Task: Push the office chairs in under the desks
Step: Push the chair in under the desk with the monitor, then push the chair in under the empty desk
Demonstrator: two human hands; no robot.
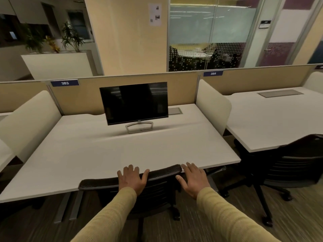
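A black mesh office chair [97,183] stands right in front of me, the top of its backrest touching the front edge of the white desk [97,151] labelled 383. My left hand [132,179] lies flat on the backrest top, fingers spread. My right hand [193,179] hovers open at the backrest's right end, by the desk edge; whether it touches the chair is unclear. A second black office chair [295,166] stands at the right, tucked partly under the neighbouring white desk [272,119] labelled 384.
A dark monitor [134,103] stands at the back of desk 383. Cream side dividers [212,105] and a tan back partition [90,95] fence the desks. Grey desk legs [70,206] stand left of the chair. Striped carpet [201,229] lies underfoot. A planter [59,65] and glass room lie beyond.
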